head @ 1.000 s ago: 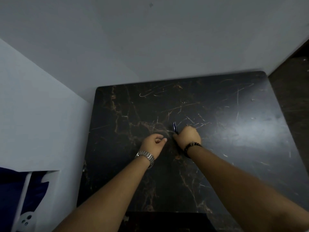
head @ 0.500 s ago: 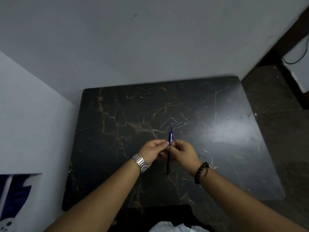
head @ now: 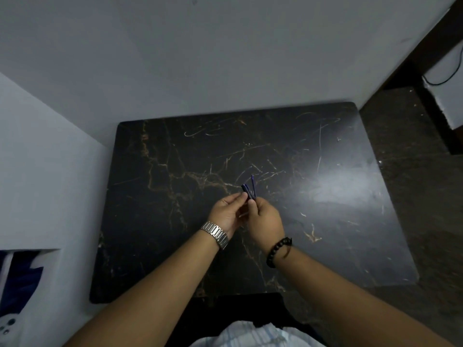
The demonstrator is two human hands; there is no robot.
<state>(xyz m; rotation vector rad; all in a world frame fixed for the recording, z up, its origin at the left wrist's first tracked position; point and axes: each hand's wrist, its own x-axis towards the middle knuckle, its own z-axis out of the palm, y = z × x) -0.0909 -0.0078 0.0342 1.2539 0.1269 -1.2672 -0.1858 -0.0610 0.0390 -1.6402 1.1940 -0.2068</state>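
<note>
Both my hands meet above the middle of a black marble-patterned table [head: 175, 151]. My left hand [head: 226, 212], with a metal watch on the wrist, pinches a dark pen barrel [head: 246, 190] at its upper end. My right hand [head: 265, 219], with a bead bracelet on the wrist, pinches a thin blue refill [head: 253, 184] that sticks up beside the barrel. The two pieces stand apart in a narrow V. Their lower ends are hidden behind my fingers.
White walls close in behind the table and on its left. Dark floor lies to the right, with a white box and a black cable [head: 448, 78] at the far right. A white and blue object [head: 15, 291] sits low on the left.
My hands lifted the pen from the tabletop and drew nearer to me. The thin refill now stands apart from the barrel, where before the two lay together.
</note>
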